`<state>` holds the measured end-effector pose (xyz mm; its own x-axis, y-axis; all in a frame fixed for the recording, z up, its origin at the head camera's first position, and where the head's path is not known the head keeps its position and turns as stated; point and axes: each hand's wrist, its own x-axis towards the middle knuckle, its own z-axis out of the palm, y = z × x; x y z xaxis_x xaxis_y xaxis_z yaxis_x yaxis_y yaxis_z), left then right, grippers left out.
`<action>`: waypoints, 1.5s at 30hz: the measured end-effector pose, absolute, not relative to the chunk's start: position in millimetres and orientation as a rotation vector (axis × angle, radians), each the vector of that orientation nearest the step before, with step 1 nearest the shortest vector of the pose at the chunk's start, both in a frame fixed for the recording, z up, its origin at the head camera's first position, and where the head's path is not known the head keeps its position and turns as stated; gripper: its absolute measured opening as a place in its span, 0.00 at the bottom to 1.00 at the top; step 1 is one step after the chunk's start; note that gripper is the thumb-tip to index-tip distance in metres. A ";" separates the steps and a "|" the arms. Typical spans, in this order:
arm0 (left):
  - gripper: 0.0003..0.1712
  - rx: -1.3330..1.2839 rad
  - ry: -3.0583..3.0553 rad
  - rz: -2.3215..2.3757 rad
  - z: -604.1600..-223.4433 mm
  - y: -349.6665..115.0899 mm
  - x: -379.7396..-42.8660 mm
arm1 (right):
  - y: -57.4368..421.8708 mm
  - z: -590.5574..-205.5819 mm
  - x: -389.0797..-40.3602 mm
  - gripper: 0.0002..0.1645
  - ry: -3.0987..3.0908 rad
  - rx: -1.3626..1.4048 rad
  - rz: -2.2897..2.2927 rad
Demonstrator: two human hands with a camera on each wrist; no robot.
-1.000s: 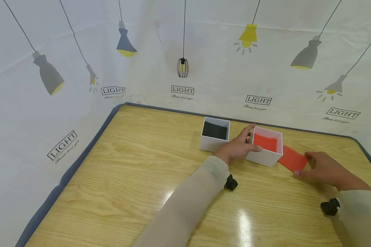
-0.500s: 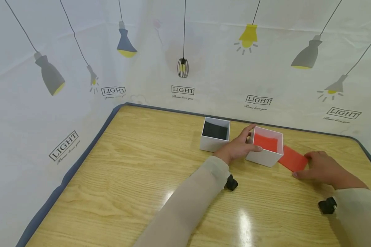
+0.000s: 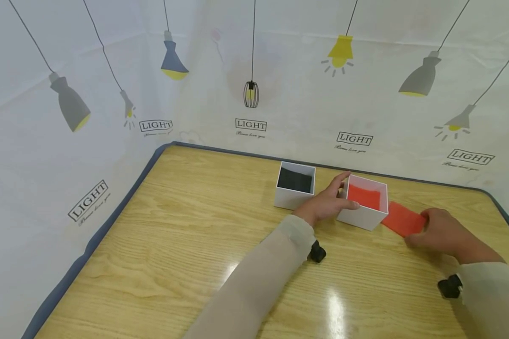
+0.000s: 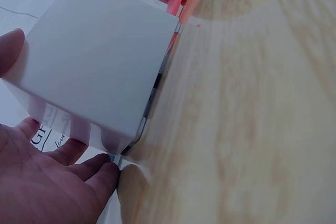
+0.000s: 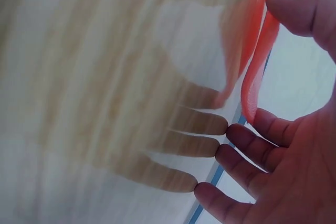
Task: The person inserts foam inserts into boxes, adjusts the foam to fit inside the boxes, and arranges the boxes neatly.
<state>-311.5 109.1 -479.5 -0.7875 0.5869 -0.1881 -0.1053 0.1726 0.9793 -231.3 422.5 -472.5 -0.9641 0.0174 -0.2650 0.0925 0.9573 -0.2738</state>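
Observation:
My left hand holds a white open-topped box, its thumb at the front rim and its fingers along the left side. Inside that box shows a red soft piece. To the box's right, low over the table, a flat red soft sheet is pinched by my right hand. In the right wrist view, the sheet bends slightly between thumb and forefinger, while the other fingertips touch the tabletop. The sheet's left end is partly behind the box in the head view.
A second white box with a black soft piece inside stands left of my left hand. The wooden table ends at a dark blue edge against a white curtain printed with lamps. Small black wrist cameras hang at both cuffs.
My right fingers have closed further round the right end of the red sheet, which has shifted slightly right. The left hand and both boxes stay in place.

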 end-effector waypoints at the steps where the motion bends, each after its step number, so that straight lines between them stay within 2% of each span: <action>1: 0.54 0.455 1.915 1.665 -479.7 109.1 -311.5 | 422.6 -472.1 -230.9 0.59 2.844 0.086 -0.426; 21: 0.54 0.472 1.912 1.674 -482.5 109.8 -313.4 | 427.2 -469.7 -225.1 0.71 2.789 0.173 -0.731; 30: 0.55 0.479 1.911 1.675 -482.8 109.7 -313.6 | 427.1 -455.2 -223.1 0.61 2.862 0.144 -0.767; 45: 0.54 0.465 1.913 1.656 -480.0 109.5 -311.9 | 422.0 -424.5 -223.9 0.59 2.936 0.068 -0.750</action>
<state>-311.9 109.5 -480.0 -0.7824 0.5944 -0.1858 -0.0988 0.1761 0.9794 -223.9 422.0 -424.5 -0.9929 0.0158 -0.1183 0.0706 0.8769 -0.4755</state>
